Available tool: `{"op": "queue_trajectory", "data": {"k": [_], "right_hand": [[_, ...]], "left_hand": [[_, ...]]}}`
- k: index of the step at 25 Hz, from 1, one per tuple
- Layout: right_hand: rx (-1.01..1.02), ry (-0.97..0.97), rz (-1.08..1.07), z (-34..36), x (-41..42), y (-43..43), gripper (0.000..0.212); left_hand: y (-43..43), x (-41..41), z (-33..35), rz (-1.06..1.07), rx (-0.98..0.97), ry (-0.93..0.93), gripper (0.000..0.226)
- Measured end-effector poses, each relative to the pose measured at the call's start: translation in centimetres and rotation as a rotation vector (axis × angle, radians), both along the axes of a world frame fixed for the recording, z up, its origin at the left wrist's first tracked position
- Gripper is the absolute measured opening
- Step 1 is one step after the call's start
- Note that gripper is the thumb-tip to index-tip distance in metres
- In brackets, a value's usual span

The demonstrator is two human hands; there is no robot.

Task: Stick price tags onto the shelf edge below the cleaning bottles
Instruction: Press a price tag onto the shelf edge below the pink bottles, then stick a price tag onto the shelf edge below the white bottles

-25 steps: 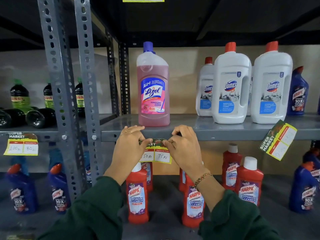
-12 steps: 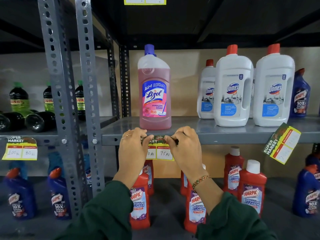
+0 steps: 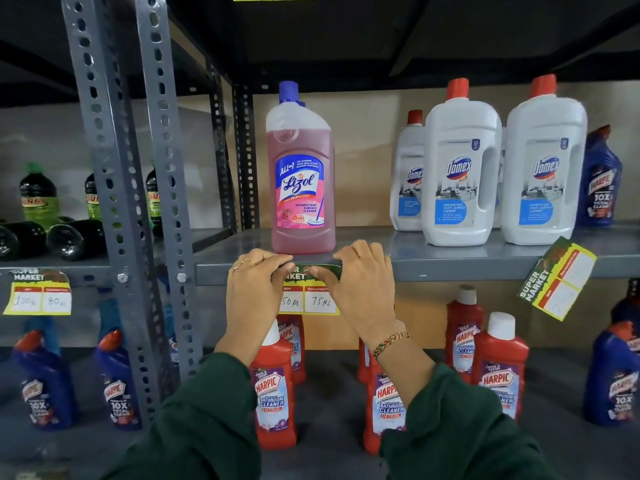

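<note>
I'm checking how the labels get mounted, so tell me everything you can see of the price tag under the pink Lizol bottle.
The price tag is a small paper card with a dark green top band printed SUPER MARKET, a yellow border and two white boxes under red headers, handwritten "50 Rs" and "75 Rs". It hangs straight, its top band against the front edge of the grey shelf directly below the Lizol bottle. The left hand and right hand press the band's two ends, covering part of the print.
</note>
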State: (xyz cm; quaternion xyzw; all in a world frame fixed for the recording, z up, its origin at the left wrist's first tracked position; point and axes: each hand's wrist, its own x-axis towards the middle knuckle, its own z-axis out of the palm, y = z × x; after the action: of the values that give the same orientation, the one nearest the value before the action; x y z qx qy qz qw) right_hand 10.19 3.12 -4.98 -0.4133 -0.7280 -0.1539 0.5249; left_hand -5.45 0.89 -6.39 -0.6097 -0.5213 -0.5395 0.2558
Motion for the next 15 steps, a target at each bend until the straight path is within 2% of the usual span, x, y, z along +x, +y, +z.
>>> {"op": "queue_trajectory", "data": {"k": [3, 5, 8, 10, 12, 14, 15], "right_hand": [[-0.228, -0.061, 0.328, 1.5, 3.5, -0.2, 0.042], [-0.244, -0.169, 0.357, 2.4, 7.6, 0.1, 0.037], [-0.211, -0.401, 0.024, 3.4, 14.8, 1.2, 0.037], [-0.236, -0.519, -0.179, 4.0, 19.5, 1.8, 0.042], [-0.278, -0.564, -0.323, 4.4, 23.2, 2.3, 0.041], [-0.316, -0.577, -0.413, 4.5, 26.1, 2.5, 0.035], [-0.326, -0.554, -0.402, 4.5, 27.3, 2.7, 0.031]], "left_hand": [[-0.1, 1.2, -0.6, 0.098, 0.017, 0.003, 0.027], [-0.4, 4.1, -1.2, 0.172, 0.067, -0.002, 0.036], [-0.8, 12.1, -1.5, 0.042, 0.146, -0.042, 0.025], [-0.8, 18.4, -1.6, -0.098, -0.016, -0.062, 0.022], [0.5, 23.6, -1.9, -0.223, -0.267, -0.122, 0.033], [2.1, 28.0, -2.1, -0.339, -0.452, -0.237, 0.040], [2.7, 30.0, -1.8, -0.355, -0.486, -0.299, 0.039]]}}
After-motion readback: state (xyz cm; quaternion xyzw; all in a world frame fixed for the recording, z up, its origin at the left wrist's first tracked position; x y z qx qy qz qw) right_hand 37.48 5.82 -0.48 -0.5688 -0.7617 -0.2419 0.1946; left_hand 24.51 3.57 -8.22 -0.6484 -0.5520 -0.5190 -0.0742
